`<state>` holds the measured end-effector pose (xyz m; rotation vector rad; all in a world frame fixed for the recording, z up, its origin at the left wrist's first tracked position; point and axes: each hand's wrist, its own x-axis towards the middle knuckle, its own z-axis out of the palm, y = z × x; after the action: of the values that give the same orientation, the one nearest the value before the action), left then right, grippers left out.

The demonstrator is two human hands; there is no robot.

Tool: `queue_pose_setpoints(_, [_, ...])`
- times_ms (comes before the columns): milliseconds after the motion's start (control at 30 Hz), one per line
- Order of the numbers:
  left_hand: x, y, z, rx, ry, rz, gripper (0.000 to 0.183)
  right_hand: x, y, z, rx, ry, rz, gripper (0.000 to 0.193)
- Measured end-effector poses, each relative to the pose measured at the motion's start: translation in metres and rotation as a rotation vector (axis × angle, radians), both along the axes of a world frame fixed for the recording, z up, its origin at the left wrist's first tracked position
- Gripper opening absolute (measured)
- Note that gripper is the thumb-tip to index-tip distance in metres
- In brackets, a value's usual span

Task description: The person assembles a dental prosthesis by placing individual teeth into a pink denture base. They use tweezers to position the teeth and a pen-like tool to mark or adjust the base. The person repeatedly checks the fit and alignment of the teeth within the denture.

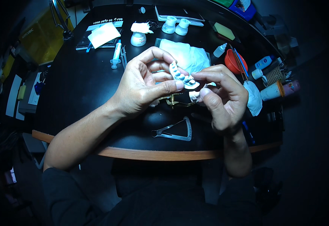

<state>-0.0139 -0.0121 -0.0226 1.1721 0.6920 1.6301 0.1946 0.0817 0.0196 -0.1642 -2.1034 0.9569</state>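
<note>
My left hand (143,81) is closed around a white dental cast (177,75), thumb on its near side and fingers behind it. A curved row of dark-topped tooth stumps runs along the cast. My right hand (224,94) is at the cast's right end, its fingertips bent toward the thumb. Something small and whitish shows by these fingertips, too small to name. Below the hands, a brass dental articulator (172,101) stands on the table, partly hidden, with a white plaster piece (194,96) beside my right thumb. Nearer to me lies a metal caliper (175,130).
Behind the hands lies white tissue (185,54). White jars (169,26), a syringe (116,54) and a pad (104,35) stand or lie farther back. At right are a red bowl (234,62), brushes (240,64) and bottles. A wooden edge (153,154) borders the black table.
</note>
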Motion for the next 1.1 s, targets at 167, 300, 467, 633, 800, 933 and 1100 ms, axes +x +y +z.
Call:
queue_pose_setpoints(167, [-0.0011,-0.0013,0.0002,-0.023,0.072,-0.003,0.043,-0.002,-0.0108,0.0017,-0.212,-0.083,-0.034,0.012])
queue_pose_setpoints(300, [-0.0005,-0.0029,0.0008,-0.039,0.09,-0.008,0.042,-0.0018,-0.0115,0.002,-0.29,-0.078,-0.022,0.007])
queue_pose_setpoints(467, [0.0,-0.003,-0.0001,-0.044,0.083,-0.012,0.042,-0.001,-0.0112,0.0014,-0.29,-0.079,-0.03,0.007])
queue_pose_setpoints(633, [0.0008,-0.0021,0.0006,-0.037,0.066,-0.015,0.042,-0.0008,-0.0115,0.0035,-0.282,-0.067,-0.04,0.006])
queue_pose_setpoints(800, [-0.0004,-0.0013,-0.0014,-0.018,0.072,-0.013,0.043,-0.0012,-0.0122,0.0023,-0.278,-0.063,-0.046,0.005])
queue_pose_setpoints(933, [-0.0007,-0.0027,-0.0005,-0.032,0.068,-0.018,0.043,-0.0019,-0.0118,0.0005,-0.251,-0.038,-0.054,0.005])
queue_pose_setpoints(1100, [-0.0008,-0.0029,-0.0002,-0.031,0.063,-0.023,0.044,-0.0018,-0.0105,0.0008,-0.219,-0.025,-0.043,0.005])
